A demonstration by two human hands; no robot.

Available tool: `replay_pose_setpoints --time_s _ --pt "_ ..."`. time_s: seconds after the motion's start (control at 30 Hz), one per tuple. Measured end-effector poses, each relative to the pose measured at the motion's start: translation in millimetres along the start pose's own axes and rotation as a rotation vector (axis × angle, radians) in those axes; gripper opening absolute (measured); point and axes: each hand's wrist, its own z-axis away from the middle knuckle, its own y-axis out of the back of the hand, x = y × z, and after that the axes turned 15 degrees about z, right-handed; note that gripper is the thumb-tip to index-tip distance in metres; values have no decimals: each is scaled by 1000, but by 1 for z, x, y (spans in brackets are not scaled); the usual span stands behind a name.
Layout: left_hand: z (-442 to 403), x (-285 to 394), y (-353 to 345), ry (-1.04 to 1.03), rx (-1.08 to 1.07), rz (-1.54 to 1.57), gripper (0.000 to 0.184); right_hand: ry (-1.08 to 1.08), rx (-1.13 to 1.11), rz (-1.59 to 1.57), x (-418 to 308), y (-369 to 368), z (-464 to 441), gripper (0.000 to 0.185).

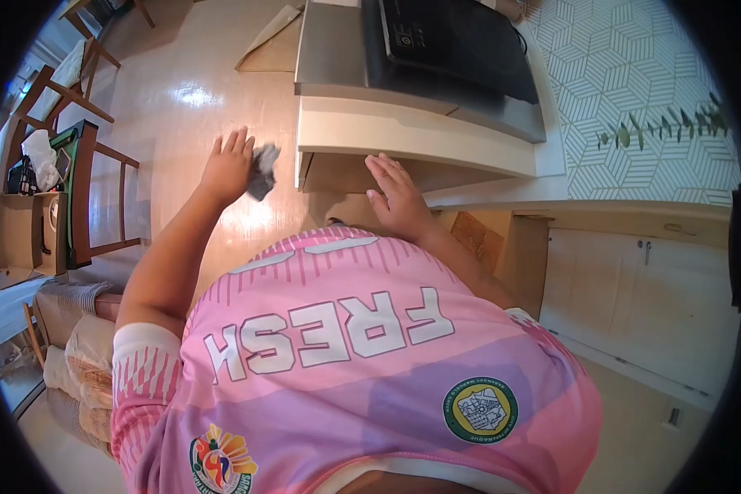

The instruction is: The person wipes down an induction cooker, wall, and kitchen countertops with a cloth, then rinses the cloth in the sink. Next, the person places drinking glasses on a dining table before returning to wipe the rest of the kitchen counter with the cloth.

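Observation:
My left hand [229, 169] is out over the floor, fingers stretched, its back toward the camera. A crumpled grey cloth [263, 173] shows at its thumb side; the thumb is hidden, and the cloth seems to be held under the palm. To the right, my right hand [399, 196] is raised beside the open space under the counter's pale front [412, 132], with its fingers apart and nothing in them.
A black induction cooktop [461, 37] lies on the steel counter [329, 49]. White cabinet doors [634, 296] stand at the right, under a patterned surface [634, 74] with a leafy sprig. Wooden chairs [107, 198] and a bag-covered seat [90, 362] line the left.

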Motion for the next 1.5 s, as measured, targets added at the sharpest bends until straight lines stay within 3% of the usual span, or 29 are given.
replay_pose_setpoints --time_s 0.07,0.1,0.13,0.2,0.27,0.33,0.37,0.43,0.47,0.53,0.6,0.7,0.73,0.8,0.83,0.93,1.0,1.07,1.1,1.17,1.27,1.33,1.43,1.5 --pt "13 -12 3 130 33 350 46 23 6 -14 -7 5 -15 48" --pt "16 -24 -8 174 144 429 42 43 13 -32 -11 6 -24 45" --pt "19 -31 -3 182 149 427 42 52 15 -33 -14 6 -34 45" --pt "22 -46 9 426 134 769 36 88 -1 -147 -18 5 -58 39" --pt "23 -58 17 469 253 893 32 111 -22 -179 -27 -2 -87 34" --pt "20 -74 29 660 258 1079 31 -46 -362 -611 -45 -12 -123 35" --pt "16 -89 24 677 312 1193 31 -33 -358 -610 -58 -15 -145 35" --pt "14 -110 28 633 382 1187 31 -278 -801 -913 -85 -22 -186 46" --pt "9 -121 36 579 452 1176 31 -273 -798 -902 -96 -32 -202 46" --pt "2 -141 42 543 491 1344 31 -572 -981 -1259 -113 -53 -238 57" --pt "-3 -161 58 490 522 1501 30 -602 -1011 -1330 -124 -70 -274 65" --pt "-14 -185 108 360 347 1772 28 -819 -881 -1580 -139 -96 -322 70" --pt "-24 -200 115 339 331 1770 28 -825 -855 -1587 -141 -105 -340 70" --pt "-42 -229 124 41 192 1783 27 -699 -841 -1982 -144 -119 -365 58" --pt "-54 -246 122 -25 105 1696 35 -715 -764 -1991 -149 -118 -377 42" --pt "-86 -274 134 -149 -126 1727 48 -573 -470 -2028 -141 -132 -403 35" --pt "-114 -290 143 -219 -253 1636 58 -742 -325 -2046 -130 -124 -418 32" --pt "-152 -300 136 -486 -6 1506 56 -888 -77 -1807 -115 -108 -429 33" --pt "-174 -305 129 -511 -43 1510 56 -880 -5 -1823 -103 -98 -431 40" --pt "-223 -316 118 -329 -197 1627 53 -922 132 -1771 -83 -77 -435 46" --pt "-313 -314 121 -408 -303 1373 53 -790 305 -1604 -50 -30 -451 65" --pt "-372 -296 129 -495 -333 1347 53 -811 405 -1384 -19 0 -460 71" --pt "-435 -254 117 -564 -333 1235 47 -855 614 -1261 24 29 -471 72" --pt "-473 -230 101 -578 -194 1170 39 -874 831 -1167 55 47 -482 72"
